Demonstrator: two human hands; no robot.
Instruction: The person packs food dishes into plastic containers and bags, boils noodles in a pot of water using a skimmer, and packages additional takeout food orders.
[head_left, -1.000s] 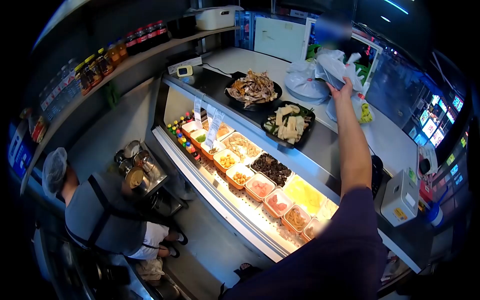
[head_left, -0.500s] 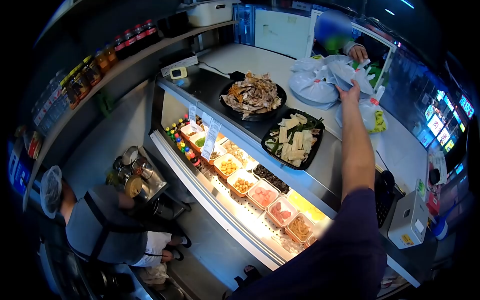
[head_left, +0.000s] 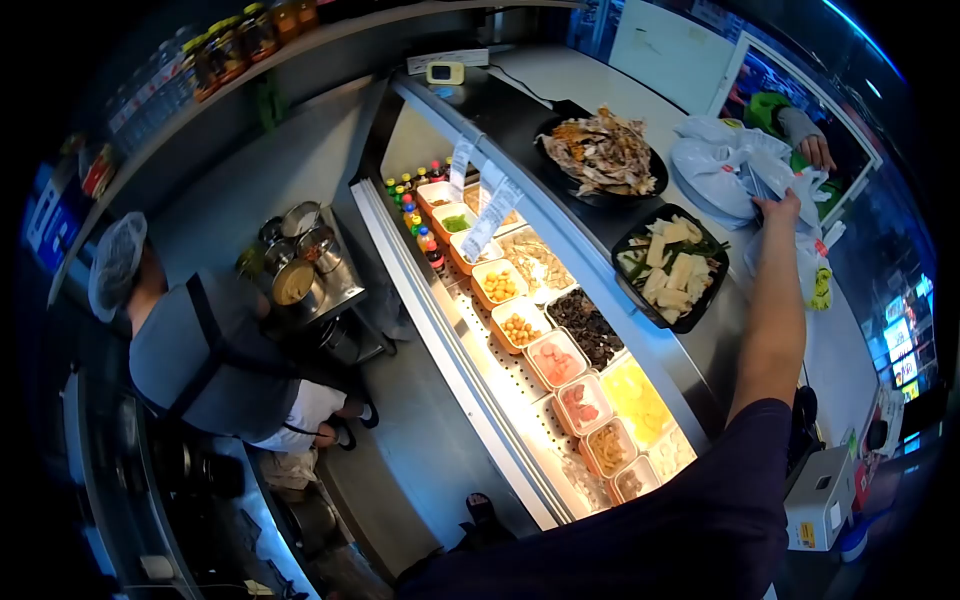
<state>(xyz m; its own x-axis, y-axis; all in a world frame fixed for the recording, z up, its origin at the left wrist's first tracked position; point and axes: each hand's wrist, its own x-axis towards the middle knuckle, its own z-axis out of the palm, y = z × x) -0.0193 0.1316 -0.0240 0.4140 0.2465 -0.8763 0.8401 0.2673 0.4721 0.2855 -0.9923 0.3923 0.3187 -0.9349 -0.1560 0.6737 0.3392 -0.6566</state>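
Note:
My right hand (head_left: 779,207) reaches over the counter from a dark purple sleeve. Its fingers are closed at the edge of a white plastic bag (head_left: 765,168), among several other filled white bags (head_left: 705,182) by the serving window. A slim greyish edge shows at my fingertips, too small to name. My left hand is out of view. Nearer along the counter stand a black tray (head_left: 683,322) of pale rolled pieces and greens, and a dark bowl (head_left: 600,200) heaped with shredded food.
A person's hand (head_left: 817,152) rests at the window (head_left: 870,160). Below the counter, a lit display case (head_left: 470,345) holds tubs of food. At left, a co-worker in a hair net (head_left: 118,265) bends by a cart of pots (head_left: 293,283). A white printer-like box (head_left: 818,500) stands right.
The view has turned, so the counter sits further right and the floor shows more. The bag at my right hand is lower, among the others. The person's hand at the window has drawn back from it.

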